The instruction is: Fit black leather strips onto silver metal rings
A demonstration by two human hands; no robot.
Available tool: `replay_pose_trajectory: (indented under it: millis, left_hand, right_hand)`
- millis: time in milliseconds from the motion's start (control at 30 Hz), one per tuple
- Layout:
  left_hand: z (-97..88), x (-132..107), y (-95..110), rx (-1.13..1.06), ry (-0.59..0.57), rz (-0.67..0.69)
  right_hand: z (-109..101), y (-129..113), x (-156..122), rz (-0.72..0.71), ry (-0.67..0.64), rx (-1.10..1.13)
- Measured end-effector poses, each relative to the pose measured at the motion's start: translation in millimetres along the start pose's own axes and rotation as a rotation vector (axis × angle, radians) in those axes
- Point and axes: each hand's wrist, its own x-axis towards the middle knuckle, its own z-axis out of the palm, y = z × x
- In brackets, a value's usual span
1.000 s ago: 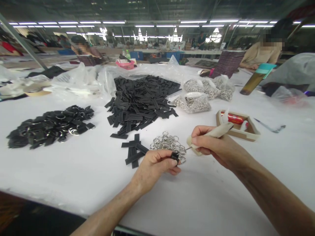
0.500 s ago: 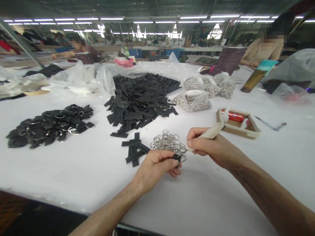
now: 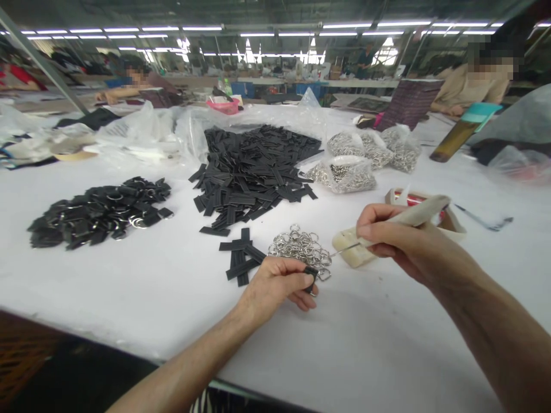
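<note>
My left hand (image 3: 278,284) is closed, pinching a small folded black strip (image 3: 309,272) at the near edge of a loose heap of silver metal rings (image 3: 301,248). My right hand (image 3: 402,241) is closed round a cream-handled tool (image 3: 415,217) whose thin metal tip (image 3: 344,250) points left toward a pale block (image 3: 353,252) on the white table (image 3: 172,287). A few loose black strips (image 3: 240,256) lie just left of the rings.
A big pile of black strips (image 3: 258,169) lies mid-table, and a heap of strips fitted with rings (image 3: 101,209) at the left. Bags of metal rings (image 3: 365,155), a small wooden tray (image 3: 454,226), a pen (image 3: 484,219), a bottle (image 3: 460,133), plastic bags and seated people lie beyond.
My right hand has drawn the tool rightward and up, away from the strip, its tip now over the pale block. My left hand has stayed put with the strip.
</note>
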Motion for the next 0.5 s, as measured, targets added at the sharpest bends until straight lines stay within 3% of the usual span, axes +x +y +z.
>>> replay_pose_trajectory:
  millis: [233, 500]
  left_hand:
    - [0.0, -1, 3, -0.033, 0.063, 0.014]
    - [-3.6, 2, -1, -0.092, 0.146, 0.043]
  right_hand:
    - [-6, 2, 0, -0.054, 0.066, -0.035]
    - [6, -5, -12, -0.112, 0.177, -0.394]
